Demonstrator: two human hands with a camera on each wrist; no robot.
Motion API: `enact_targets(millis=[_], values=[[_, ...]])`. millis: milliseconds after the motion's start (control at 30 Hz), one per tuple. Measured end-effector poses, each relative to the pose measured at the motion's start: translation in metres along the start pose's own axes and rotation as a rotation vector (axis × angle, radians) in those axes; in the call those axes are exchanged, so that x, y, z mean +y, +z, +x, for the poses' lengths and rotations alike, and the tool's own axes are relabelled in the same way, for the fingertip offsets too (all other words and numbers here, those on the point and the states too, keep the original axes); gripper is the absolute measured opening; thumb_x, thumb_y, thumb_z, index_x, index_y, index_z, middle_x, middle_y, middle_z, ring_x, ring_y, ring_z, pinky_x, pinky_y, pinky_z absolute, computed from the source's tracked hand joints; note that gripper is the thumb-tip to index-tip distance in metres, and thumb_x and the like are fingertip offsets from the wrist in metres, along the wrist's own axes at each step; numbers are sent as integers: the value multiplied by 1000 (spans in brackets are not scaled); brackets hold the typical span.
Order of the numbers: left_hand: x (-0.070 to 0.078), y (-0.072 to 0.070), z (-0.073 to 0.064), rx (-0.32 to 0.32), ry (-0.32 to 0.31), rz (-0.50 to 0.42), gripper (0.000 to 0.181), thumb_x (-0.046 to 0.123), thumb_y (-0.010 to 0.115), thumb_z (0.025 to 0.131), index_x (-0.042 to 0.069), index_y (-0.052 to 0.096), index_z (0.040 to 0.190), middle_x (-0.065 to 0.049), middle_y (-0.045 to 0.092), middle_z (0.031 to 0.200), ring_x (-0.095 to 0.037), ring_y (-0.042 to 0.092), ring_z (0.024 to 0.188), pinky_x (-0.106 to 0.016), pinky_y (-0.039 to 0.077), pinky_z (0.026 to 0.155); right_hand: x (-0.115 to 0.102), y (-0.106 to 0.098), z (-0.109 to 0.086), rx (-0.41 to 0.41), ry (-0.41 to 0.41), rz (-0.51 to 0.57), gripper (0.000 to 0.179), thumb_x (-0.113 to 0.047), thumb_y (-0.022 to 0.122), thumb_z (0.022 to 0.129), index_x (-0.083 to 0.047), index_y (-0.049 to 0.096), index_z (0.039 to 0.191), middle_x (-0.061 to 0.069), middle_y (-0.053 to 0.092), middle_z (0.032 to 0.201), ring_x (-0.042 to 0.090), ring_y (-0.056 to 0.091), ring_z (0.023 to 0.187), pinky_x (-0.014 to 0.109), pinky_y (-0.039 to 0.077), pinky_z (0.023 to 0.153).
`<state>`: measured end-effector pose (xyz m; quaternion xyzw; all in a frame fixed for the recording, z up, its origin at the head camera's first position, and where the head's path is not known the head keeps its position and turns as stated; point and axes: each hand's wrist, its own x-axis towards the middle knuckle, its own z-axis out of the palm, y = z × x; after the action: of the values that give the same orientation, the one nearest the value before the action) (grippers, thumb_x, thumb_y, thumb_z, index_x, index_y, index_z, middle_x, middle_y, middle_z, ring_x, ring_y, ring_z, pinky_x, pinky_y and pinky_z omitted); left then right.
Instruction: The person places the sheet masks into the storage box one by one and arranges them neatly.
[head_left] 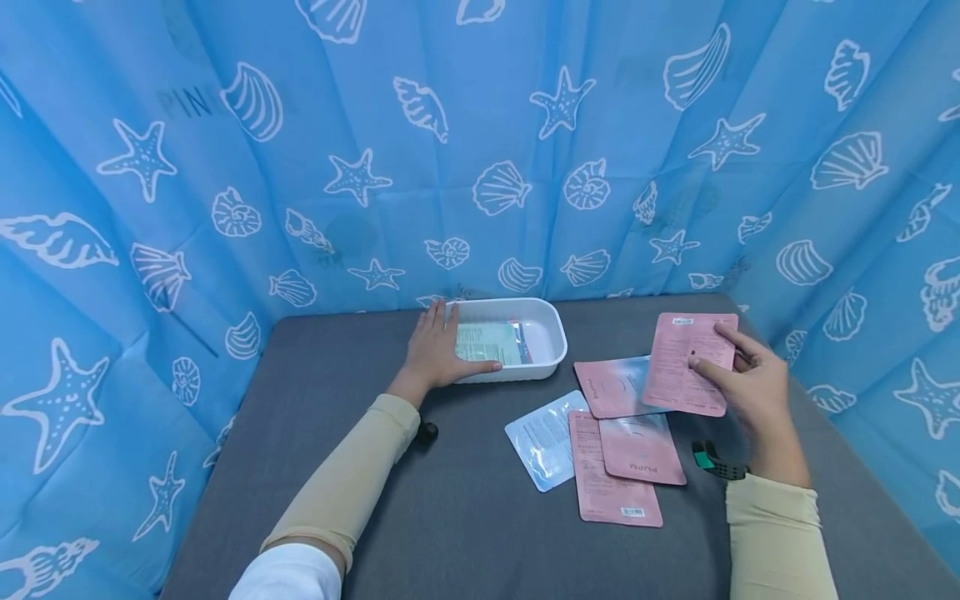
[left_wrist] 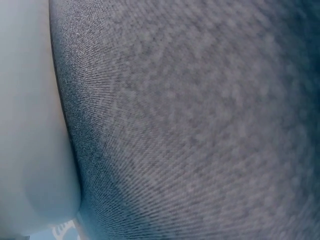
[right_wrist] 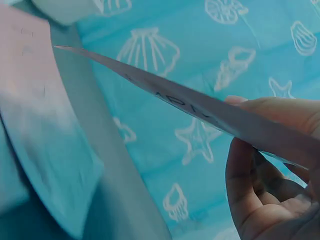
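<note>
Grey table [head_left: 465,517], fabric-like surface, set against a curtained background. Nearest, at lower left: white sleeve [head_left: 288,575], with beige left sleeve [head_left: 345,483] above it; beige right sleeve [head_left: 780,533] at lower right. Next, right of centre on table: loose overlapping pile. Lowest pink packet [head_left: 607,496], printed face up, barcode toward near edge; partly over it, lettered pink packet [head_left: 645,458], lettering upside down. To their left, touching the pile: shiny pale-blue packet [head_left: 542,442]. Farther up the pile: pink-and-blue packet [head_left: 611,387]. At right, black band [head_left: 720,467] with green patch by the wrist; beyond it, right hand [head_left: 761,387], fingers pinching a held pink packet [head_left: 671,379] by its right side, thumb on the printed face; packet raised, seen almost edge-on from right wrist. Left hand [head_left: 438,354]: fingers spread wide and nearly straight over left end of white tray [head_left: 525,373], thumb along near rim. Inside tray: pale-green packet [head_left: 483,342], partly hidden by the hand. Farthest: blue curtain [head_left: 465,150], white shells and starfish.
</note>
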<state>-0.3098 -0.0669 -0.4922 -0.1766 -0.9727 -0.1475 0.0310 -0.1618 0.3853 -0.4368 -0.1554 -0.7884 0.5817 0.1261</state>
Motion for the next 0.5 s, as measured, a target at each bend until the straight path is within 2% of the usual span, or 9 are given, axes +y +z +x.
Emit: enact_targets(millis=[100, 333, 500], values=[[1, -1, 0, -4, 0, -2, 145, 98, 61, 70, 9, 10, 172, -21, 9, 179, -38, 7, 167, -52, 9, 136, -4, 13, 3, -19, -42, 82, 81, -7, 82, 93, -13, 43, 163, -12, 64, 123, -8, 67, 92, 12, 59, 71], [2, -1, -1, -2, -7, 6, 144, 97, 62, 70, 8, 12, 171, -20, 9, 179, -37, 7, 167, -52, 9, 136, -10, 46, 12, -76, -91, 224, 78, 1, 80, 92, -9, 46, 161, 3, 62, 134, -1, 68, 100, 14, 61, 74], [2, -1, -1, -10, -11, 7, 143, 97, 63, 70, 9, 12, 171, -20, 8, 179, -37, 5, 167, -52, 9, 136, -13, 66, 19, -99, -108, 256, 76, 1, 81, 92, -9, 48, 160, 4, 61, 135, 3, 69, 104, 16, 61, 77]])
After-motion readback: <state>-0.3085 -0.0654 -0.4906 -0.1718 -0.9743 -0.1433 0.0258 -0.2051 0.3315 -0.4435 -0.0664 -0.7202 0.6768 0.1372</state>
